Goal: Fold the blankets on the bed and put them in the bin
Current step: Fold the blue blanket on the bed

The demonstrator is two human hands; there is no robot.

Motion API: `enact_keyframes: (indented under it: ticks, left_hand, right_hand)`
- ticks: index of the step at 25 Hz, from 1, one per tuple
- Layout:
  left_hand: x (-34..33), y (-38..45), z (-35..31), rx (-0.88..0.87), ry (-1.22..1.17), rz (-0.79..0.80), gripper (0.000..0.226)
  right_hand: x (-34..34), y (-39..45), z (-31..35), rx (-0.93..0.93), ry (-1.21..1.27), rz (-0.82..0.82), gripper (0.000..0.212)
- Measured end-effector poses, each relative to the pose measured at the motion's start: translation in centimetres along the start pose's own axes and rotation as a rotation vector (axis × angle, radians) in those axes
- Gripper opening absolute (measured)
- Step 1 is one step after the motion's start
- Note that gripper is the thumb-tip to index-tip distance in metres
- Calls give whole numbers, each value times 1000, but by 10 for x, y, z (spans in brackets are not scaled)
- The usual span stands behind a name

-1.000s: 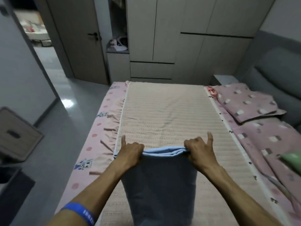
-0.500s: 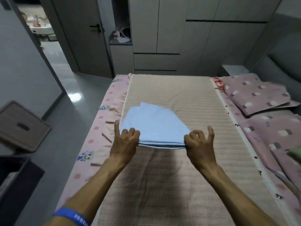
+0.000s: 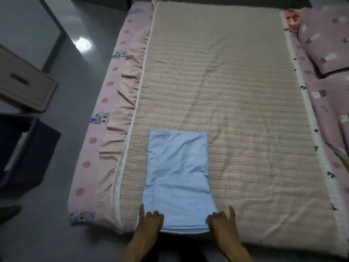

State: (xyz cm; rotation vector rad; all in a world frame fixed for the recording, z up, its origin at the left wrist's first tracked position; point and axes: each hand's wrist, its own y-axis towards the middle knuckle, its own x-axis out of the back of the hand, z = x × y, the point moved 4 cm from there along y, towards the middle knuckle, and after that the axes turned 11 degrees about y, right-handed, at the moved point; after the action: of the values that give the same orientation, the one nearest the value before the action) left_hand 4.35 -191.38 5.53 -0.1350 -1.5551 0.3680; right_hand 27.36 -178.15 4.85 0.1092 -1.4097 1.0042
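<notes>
Blue blanket folded flat at the bed's near edge

I see the blue blanket (image 3: 177, 178) lying as a long folded rectangle on the bed (image 3: 236, 87), its layered end at the near edge, toward the left side. My left hand (image 3: 150, 222) grips the blanket's near left corner, fingers curled over the top, thumb out. My right hand (image 3: 221, 224) grips the near right corner the same way. A dark bin (image 3: 26, 154) stands on the floor (image 3: 62, 214) off the bed's left edge. A patterned pillow (image 3: 328, 44) lies at the far right corner.
</notes>
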Motion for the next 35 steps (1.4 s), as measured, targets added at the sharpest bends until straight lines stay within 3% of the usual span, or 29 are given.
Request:
enact_keyframes:
  ticks: [3, 4, 6, 11, 15, 17, 20, 22, 26, 30, 32, 35]
  left_hand:
    - [31, 55, 26, 57, -99, -117, 28]
    - [42, 84, 39, 76, -110, -71, 31]
    - [60, 144, 67, 91, -99, 179, 21]
    - [49, 279, 122, 160, -101, 421, 32]
    - [10, 365, 143, 83, 27, 379, 27]
    - [-6, 388, 147, 73, 100, 264, 30]
    - [-29, 369, 137, 186, 121, -110, 49]
    - [-51, 320, 109, 215, 13, -168, 59]
    - [-115, 248, 89, 192, -122, -48, 64]
    - [-132, 245, 114, 499, -189, 53, 67]
    - [-127, 240, 115, 625, -295, 115, 71]
    - [-111, 246, 119, 617, -415, 99, 67]
  right_hand:
    - [46, 41, -9, -75, 58, -145, 50]
    - [61, 63, -15, -87, 95, -214, 48]
    - [91, 110, -23, -119, 167, -287, 43]
    - [126, 241, -34, -221, 137, -231, 37]
    - [110, 333, -66, -212, 124, -254, 37]
    - [100, 361, -78, -228, 129, -292, 38]
    - [72, 360, -73, -291, 127, -376, 54]
    - [31, 328, -50, -245, 173, -431, 59]
    - [-37, 291, -52, -352, 239, -324, 67]
    - [-43, 299, -71, -514, 261, -273, 63]
    - [-38, 294, -76, -488, 352, -255, 64]
    - [-21, 290, -84, -402, 539, -255, 60]
